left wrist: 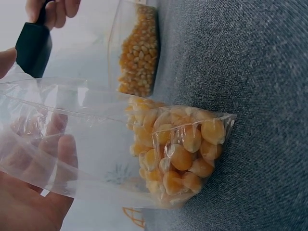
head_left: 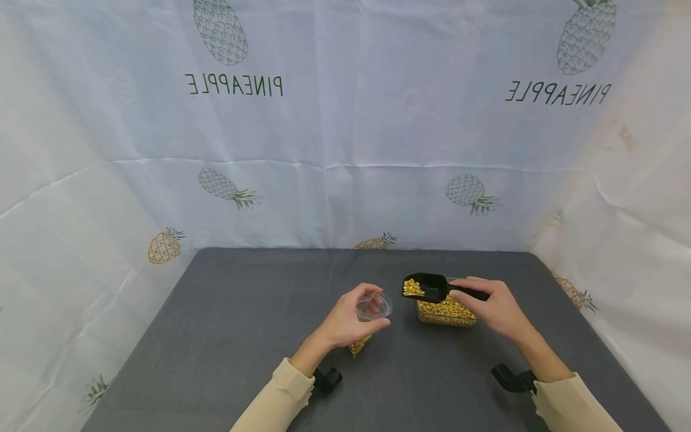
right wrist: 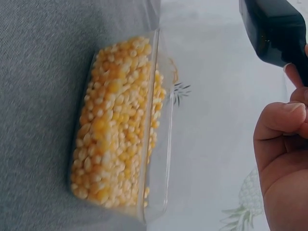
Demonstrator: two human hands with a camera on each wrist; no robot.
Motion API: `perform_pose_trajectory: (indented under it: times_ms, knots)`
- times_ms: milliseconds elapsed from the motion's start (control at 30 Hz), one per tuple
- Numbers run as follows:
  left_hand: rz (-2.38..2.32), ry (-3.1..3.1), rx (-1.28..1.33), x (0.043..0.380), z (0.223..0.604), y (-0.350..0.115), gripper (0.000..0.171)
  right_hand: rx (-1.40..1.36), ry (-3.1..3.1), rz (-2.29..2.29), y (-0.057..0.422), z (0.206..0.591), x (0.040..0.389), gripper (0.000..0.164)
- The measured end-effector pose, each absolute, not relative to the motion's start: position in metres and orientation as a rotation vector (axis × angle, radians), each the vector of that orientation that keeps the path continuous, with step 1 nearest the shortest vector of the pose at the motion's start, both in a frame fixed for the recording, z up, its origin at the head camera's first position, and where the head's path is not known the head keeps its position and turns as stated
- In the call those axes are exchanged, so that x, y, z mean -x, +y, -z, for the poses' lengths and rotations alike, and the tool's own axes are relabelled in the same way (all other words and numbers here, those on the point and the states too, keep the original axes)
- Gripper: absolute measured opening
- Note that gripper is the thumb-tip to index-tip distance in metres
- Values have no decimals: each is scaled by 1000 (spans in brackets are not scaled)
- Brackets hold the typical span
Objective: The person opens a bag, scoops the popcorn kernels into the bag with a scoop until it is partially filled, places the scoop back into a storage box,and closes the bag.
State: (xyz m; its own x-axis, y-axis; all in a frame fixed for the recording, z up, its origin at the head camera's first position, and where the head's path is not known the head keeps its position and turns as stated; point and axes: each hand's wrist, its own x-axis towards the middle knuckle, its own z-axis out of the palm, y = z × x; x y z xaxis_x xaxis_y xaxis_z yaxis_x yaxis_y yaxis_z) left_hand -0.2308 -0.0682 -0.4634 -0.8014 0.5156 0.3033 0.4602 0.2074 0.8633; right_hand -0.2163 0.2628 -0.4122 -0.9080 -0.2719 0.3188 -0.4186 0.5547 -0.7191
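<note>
My left hand (head_left: 342,321) grips a clear plastic bag (left wrist: 96,103) around its upper part, with the mouth held wide. Yellow corn kernels (left wrist: 180,154) fill the bottom of the bag, which sits right at the grey cloth. My right hand (head_left: 499,309) holds a black scoop (head_left: 439,288) by its handle, roughly level. A small heap of kernels lies toward the scoop's front end, which points at the bag's mouth from a short gap to the right. Below the scoop stands a clear rectangular container (right wrist: 159,125) with many corn kernels inside.
A dark grey cloth (head_left: 216,348) covers the table. White curtains (head_left: 345,120) with pineapple prints hang behind it and along both sides. Each wrist carries a black camera mount, one of them the right mount (head_left: 513,379).
</note>
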Motion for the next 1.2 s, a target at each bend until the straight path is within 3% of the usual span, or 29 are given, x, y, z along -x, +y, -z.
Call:
perform_pose_trajectory:
  times_ms: [267,1200]
  knots:
    - [-1692,2400,-956,230,463,-68,49,-652,-2570,-1261,256,411,216,26]
    - [-1662,2421,-957,229,462,-68,55,-808,-2538,-1375,230,411,218,24]
